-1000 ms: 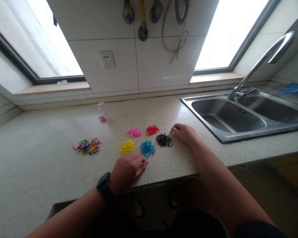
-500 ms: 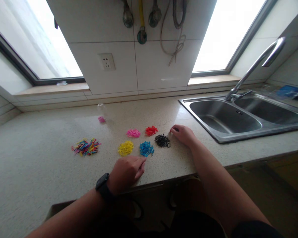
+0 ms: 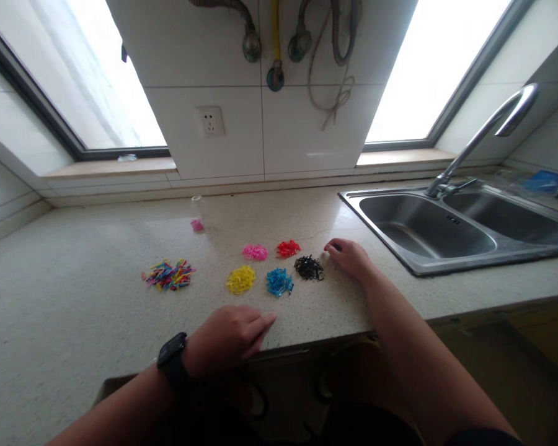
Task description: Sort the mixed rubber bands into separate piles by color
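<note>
My left hand (image 3: 235, 334), a dark watch on its wrist, lies at the counter's front edge with fingers stretched forward and nothing visible in them. Just beyond its fingertips is a pile of blue rubber bands (image 3: 279, 282); yellow rubber bands (image 3: 240, 280) lie left of that. My right hand (image 3: 350, 255) rests on the counter, fingers curled in; whatever they may hold is hidden. Beside it are black rubber bands (image 3: 309, 267). Red rubber bands (image 3: 288, 249) and pink rubber bands (image 3: 255, 252) form the farther piles. A mixed-colour pile of rubber bands (image 3: 169, 275) sits to the left.
Toward the back left, a clear container (image 3: 196, 207) lies near a small pink item (image 3: 196, 225). A steel double sink (image 3: 423, 266) with a curved faucet (image 3: 483, 133) borders the right side. A wall socket (image 3: 211, 120) and pipes are above the counter.
My left hand has drawn back from the blue pile toward the counter's edge, and its fingers have straightened. My right hand stays by the black pile. The view shifts slightly.
</note>
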Demonstrator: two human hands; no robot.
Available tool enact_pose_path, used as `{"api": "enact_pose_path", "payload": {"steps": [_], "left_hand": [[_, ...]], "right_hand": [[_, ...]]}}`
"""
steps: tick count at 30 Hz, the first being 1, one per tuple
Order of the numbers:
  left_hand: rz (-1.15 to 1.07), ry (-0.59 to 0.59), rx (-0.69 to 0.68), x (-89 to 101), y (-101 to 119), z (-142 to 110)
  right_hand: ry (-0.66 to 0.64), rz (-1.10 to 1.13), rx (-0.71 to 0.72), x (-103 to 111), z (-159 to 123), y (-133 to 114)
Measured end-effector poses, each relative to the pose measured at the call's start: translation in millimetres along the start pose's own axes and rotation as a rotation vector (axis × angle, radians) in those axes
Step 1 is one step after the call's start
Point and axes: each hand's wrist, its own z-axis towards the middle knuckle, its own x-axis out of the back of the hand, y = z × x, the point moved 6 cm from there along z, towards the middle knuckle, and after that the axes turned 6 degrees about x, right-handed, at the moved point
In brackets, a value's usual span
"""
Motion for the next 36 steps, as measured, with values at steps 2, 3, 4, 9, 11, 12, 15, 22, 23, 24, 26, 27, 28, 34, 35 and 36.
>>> {"api": "enact_pose_path", "payload": {"steps": [2, 3, 4, 9, 11, 12, 15, 22, 23, 24, 26, 27, 28, 34, 35, 36], "left_hand": [[0.005, -0.002, -0.042, 2.9, -5, -6], [-0.001, 0.001, -0.051, 3.6, -7, -8], [-0.008, 0.004, -0.056, 3.8, -10, -10], [-0.035, -0.022, -0.055, -0.9, -17, -11], [-0.046, -0.032, -0.062, -1.2, -18, -11], [-0.052, -0.031, -0.067, -0.6, -18, -11], [-0.077, -0.01, -0.084, 3.2, -17, -11], [-0.107, 0.067, -0.117, 6.9, -16, -12], [-0.109, 0.07, -0.12, 6.5, -16, -12], [-0.11, 0.067, -0.124, 5.9, -16, -13], [-0.108, 0.051, -0.128, 4.7, -16, -13], [-0.106, 0.044, -0.126, 4.3, -17, -12], [-0.104, 0.042, -0.125, 4.0, -17, -12], [-0.087, 0.063, -0.122, 4.4, -17, -13], [-0.082, 0.058, -0.123, 4.1, -17, -13], [-0.078, 0.054, -0.127, 3.9, -17, -13]], "right_hand": [[0.009, 0.023, 0.008, 0, -1, 2], [0.012, 0.032, 0.011, 0, -1, 3], [0.016, 0.039, 0.013, 0, -1, 4], [0.042, 0.082, 0.014, -1, 1, 9], [0.045, 0.111, 0.024, -1, 1, 9], [0.047, 0.123, 0.03, -2, 1, 9], [0.07, 0.149, 0.026, -2, 0, 9], [0.128, 0.275, 0.107, 11, 2, -38], [0.106, 0.267, 0.152, 13, 4, -55], [0.083, 0.252, 0.206, 14, 6, -74], [0.01, 0.222, 0.31, 13, 12, -115], [-0.035, 0.206, 0.359, 11, 16, -137], [-0.087, 0.179, 0.414, 6, 19, -159], [-0.301, -0.003, 0.723, -48, 34, -269], [-0.32, -0.038, 0.78, -60, 35, -283], [-0.345, -0.072, 0.825, -72, 36, -295]]}}
